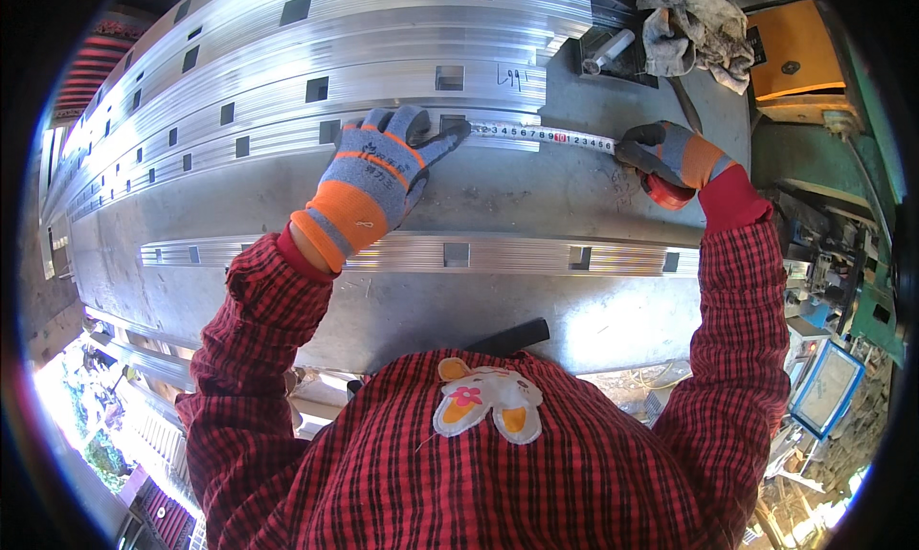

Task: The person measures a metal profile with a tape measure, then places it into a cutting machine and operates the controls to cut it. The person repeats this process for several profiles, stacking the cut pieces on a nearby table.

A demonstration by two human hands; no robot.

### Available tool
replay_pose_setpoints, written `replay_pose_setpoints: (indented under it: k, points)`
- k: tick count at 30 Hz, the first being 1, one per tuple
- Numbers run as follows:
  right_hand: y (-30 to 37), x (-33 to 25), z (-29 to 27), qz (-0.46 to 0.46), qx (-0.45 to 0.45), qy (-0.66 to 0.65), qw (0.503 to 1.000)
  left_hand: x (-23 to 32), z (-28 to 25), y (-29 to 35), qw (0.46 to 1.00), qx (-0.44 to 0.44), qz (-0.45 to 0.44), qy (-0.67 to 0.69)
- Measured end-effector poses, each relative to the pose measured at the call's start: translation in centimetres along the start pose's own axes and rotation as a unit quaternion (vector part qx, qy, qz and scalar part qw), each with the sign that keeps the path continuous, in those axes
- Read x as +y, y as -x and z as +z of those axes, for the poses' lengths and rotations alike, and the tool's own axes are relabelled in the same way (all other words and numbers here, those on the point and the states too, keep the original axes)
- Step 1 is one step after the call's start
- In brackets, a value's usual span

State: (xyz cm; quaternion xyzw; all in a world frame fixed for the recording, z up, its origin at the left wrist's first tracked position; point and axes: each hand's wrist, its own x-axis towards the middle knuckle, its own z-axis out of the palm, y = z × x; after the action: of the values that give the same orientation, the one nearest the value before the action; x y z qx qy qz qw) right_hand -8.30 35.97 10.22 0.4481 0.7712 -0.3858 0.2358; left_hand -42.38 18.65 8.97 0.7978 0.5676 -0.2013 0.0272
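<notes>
Both my hands wear grey and orange work gloves with dark fingertips. My left hand (pixel 375 172) rests on the nearest of the stacked aluminium profiles, one finger stretched right and pressing the end of a tape measure's white blade (pixel 546 135) beside a square cutout. The blade runs right along this profile and past its end over the bench. At its other end my right hand (pixel 675 155) is closed round the red tape measure case (pixel 665 193), its fingers at the blade. The aluminium profiles (pixel 383 90) lie side by side, with rectangular cutouts along them.
Nearer to me, a single slotted aluminium strip (pixel 517 255) lies across the grey metal bench (pixel 402 306). A black bar-like object (pixel 512 338) is at the bench's front edge. Grey rags (pixel 694 33) and an orange metal part (pixel 795 52) are at the far right.
</notes>
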Motion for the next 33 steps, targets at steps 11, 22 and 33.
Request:
replay_pose_setpoints:
  k: [11,22,33]
  points:
    - [1.2,1.0,0.1,-0.062,-0.019,-0.074,0.995,-0.7,-0.1,0.4,0.968,0.144,-0.004,0.206]
    - [3.0,0.8,-2.7,-0.074,0.01,-0.162,0.984,-3.9,-1.0,0.8,0.897,0.307,-0.015,0.318]
    - [0.7,0.8,-3.6,-0.091,0.068,-0.106,0.988,-3.0,-1.1,-1.0,0.966,0.186,-0.066,0.166]
